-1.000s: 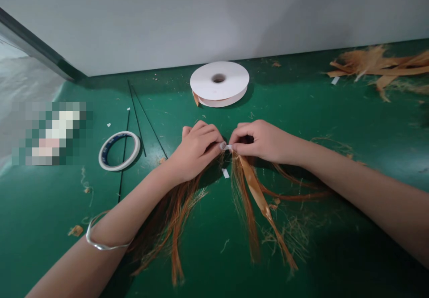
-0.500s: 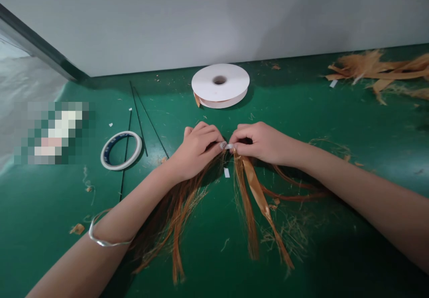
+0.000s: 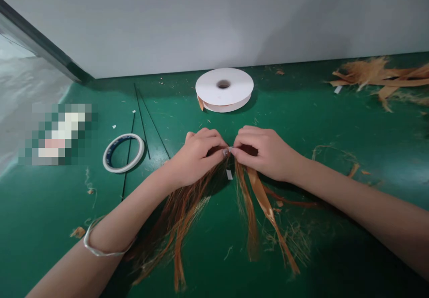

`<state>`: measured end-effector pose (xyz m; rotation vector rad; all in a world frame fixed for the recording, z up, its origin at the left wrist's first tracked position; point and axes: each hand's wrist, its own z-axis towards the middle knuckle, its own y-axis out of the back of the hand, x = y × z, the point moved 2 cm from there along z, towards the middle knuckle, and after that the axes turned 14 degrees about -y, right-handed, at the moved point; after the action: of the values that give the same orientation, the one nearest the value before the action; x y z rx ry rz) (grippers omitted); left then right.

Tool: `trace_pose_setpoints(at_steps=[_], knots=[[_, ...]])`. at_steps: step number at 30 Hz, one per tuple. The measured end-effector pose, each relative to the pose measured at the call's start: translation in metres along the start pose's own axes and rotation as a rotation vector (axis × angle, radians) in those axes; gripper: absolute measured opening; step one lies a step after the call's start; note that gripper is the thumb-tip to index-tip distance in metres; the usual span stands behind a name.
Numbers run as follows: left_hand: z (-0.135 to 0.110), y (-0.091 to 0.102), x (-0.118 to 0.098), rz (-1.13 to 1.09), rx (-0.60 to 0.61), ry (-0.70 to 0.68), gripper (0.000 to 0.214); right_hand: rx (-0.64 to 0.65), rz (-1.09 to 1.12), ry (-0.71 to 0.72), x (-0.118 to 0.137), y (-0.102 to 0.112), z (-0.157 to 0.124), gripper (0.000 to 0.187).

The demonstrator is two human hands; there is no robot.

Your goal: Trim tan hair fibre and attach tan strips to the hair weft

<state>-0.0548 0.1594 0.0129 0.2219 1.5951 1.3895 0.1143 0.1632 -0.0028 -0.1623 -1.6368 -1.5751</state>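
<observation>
My left hand (image 3: 204, 157) is closed in a pinch on the top of a bundle of orange-brown frayed fibres (image 3: 179, 226), which hangs down toward me below the palm. Close against it, my right hand (image 3: 263, 150) pinches a small whitish strip of tape (image 3: 231, 149) at the bundle's tip. The fingertips of both hands nearly meet there, hiding most of the strip. Below my right hand lie another hank of fibres (image 3: 250, 226) and a flat orange ribbon (image 3: 259, 193) with a frayed end. I cannot tell whether the right fingers also hold these.
A white ribbon spool (image 3: 223, 77) lies beyond my hands. To the left, a tape roll (image 3: 106, 157) rests over a thin black stick (image 3: 124, 184), with two more sticks nearby. Frayed ribbon pieces (image 3: 372, 77) lie far right. A small white scrap (image 3: 229, 174) sits below my fingertips.
My right fingertips have closed in toward the left ones, so less of the white strip shows. The whole view has shifted slightly.
</observation>
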Motion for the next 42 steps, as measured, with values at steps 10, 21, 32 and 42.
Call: trace_pose_setpoints(at_steps=[10,21,32,42], knots=[[0.0003,-0.0019,-0.0051,0.084,0.010,-0.067,0.020,0.085,-0.007,-0.031,0.0018,0.0002,0.0011,0.025],[0.0003,-0.0036,-0.0038,0.098,0.010,-0.076,0.022,0.136,0.046,-0.021,0.0000,-0.0010,0.0023,0.023],[0.0008,-0.0039,-0.0038,0.060,0.003,-0.057,0.018,0.160,0.098,-0.026,-0.0052,-0.0035,0.0016,0.024],[0.0003,-0.0040,-0.0032,-0.022,-0.044,-0.066,0.017,0.144,0.106,-0.074,-0.0064,-0.0016,0.0016,0.017]])
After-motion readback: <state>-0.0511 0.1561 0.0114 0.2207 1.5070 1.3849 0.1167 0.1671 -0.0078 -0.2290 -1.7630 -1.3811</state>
